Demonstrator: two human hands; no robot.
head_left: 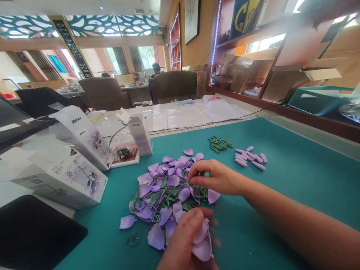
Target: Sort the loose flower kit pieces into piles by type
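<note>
A heap of purple plastic petals point(173, 180) mixed with green leaf and stem pieces point(168, 198) lies on a green mat point(281, 210). My left hand point(184, 240), low in the view, is closed round several purple petals point(203, 243); its fingers are partly blurred. Over the right side of the heap, my right hand point(216, 177) has its thumb and fingers pinched together. Whatever may be between those fingertips is too small to tell. A green ring-shaped piece point(134, 239) and a single petal point(127, 222) lie left of the heap.
Thin green sticks point(219, 144) and purple bud-shaped pieces point(251, 157) form two groups behind my right hand. At left are printed boxes point(67, 176), a small white box point(140, 135) and a black panel point(36, 232). A person point(156, 68) sits beyond the chairs.
</note>
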